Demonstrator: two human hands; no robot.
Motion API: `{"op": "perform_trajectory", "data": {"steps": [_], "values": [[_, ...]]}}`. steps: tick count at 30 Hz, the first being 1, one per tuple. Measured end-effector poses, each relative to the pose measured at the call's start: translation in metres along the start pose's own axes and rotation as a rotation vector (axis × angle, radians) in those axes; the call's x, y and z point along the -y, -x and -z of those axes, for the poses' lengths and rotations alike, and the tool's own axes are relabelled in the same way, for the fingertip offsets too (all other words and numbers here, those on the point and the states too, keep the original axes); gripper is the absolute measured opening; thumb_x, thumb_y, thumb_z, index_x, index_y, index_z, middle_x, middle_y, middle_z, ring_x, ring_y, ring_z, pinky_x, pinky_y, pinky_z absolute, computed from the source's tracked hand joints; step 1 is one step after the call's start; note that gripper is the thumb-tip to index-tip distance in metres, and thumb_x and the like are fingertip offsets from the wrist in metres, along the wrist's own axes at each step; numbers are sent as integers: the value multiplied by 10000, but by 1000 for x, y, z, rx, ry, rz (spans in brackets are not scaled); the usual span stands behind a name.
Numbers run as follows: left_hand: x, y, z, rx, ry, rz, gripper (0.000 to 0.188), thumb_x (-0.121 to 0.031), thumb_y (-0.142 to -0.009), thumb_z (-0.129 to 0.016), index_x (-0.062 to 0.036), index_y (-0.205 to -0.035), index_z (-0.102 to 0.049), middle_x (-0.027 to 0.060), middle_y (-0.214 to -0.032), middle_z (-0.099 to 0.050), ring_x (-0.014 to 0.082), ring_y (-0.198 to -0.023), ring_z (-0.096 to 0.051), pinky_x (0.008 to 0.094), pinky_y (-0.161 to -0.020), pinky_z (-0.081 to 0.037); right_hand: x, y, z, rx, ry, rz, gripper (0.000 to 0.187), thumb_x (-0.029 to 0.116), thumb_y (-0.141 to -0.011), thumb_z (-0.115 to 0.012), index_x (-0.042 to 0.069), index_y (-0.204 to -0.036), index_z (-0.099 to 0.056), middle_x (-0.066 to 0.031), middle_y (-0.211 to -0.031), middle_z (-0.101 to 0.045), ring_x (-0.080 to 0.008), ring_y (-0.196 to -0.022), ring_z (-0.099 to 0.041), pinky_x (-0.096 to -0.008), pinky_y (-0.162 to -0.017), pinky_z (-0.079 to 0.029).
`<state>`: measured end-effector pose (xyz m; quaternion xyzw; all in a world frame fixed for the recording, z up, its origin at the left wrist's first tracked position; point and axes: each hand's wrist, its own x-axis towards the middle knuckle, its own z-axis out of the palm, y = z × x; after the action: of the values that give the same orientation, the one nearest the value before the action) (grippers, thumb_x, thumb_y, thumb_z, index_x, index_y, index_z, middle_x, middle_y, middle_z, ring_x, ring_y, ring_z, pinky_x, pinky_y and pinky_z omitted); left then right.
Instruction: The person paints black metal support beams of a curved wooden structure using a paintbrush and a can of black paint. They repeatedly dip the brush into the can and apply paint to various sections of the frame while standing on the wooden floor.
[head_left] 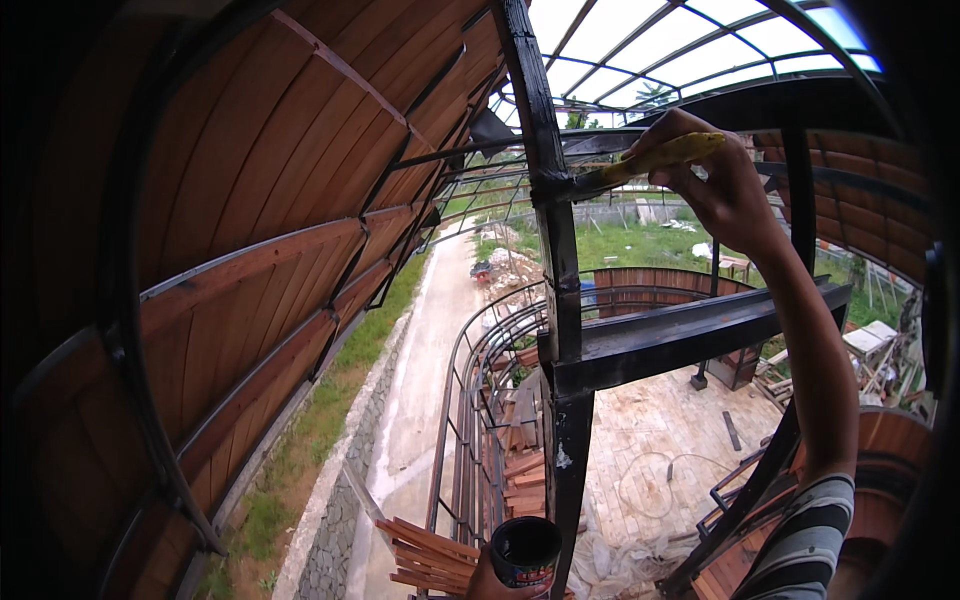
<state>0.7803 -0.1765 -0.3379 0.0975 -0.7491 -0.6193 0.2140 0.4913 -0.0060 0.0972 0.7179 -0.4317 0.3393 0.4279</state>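
My right hand is raised high, its fingers closed around the yellow handle of a paintbrush. Dark bristles at the brush's tip touch a black metal post, where a thin crossbar joins it. Low in the head view, my left hand grips a small open can with dark paint inside. Only part of that hand shows, as the lower edge cuts it off. A pale bare patch marks the post's lower part.
A black steel beam runs right from the post. Curved wooden planking on metal ribs fills the left. Far below lie a tiled floor, a curved railing, stacked timber strips and a concrete path.
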Motion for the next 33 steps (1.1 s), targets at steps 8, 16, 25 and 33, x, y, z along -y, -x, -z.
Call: {"op": "perform_trajectory", "data": {"steps": [8,16,25,33], "values": [[29,-9,-11,-9,-61,-54,1092,-187,-661,-1028,-17,-1522,-378,157,-1426,-597,257,-1347,-594,427,-1134,-488,-44,-88,28,-270,-6,-222,217,228,-1036,-716,20,-1093,-692,-44,-963,-696,-118,-826,-659,-286,-661,-555],[59,-22,-12,-14,-284,-88,1212,-311,-653,-1038,16,-1546,-287,221,-1460,-522,314,-1390,-550,448,-1147,-464,-2,5,-22,-13,147,138,174,52,-989,-706,29,-1150,-771,-110,-1139,-765,-227,-1042,-762,-354,-873,-611],[49,-44,-23,-17,-238,-161,1206,-309,-655,-1023,13,-1553,-284,223,-1463,-494,349,-1386,-526,470,-1156,-436,11,56,-24,67,40,-94,271,231,-1012,-729,3,-1156,-710,-93,-1073,-759,-176,-890,-727,-336,-791,-567],[42,-47,-19,-33,-223,-200,1220,-291,-646,-1028,16,-1562,-284,217,-1468,-495,338,-1401,-516,460,-1171,-422,41,38,-36,212,97,6,329,305,-983,-757,1,-1104,-719,-82,-1033,-744,-214,-1015,-725,-352,-912,-540]]}}
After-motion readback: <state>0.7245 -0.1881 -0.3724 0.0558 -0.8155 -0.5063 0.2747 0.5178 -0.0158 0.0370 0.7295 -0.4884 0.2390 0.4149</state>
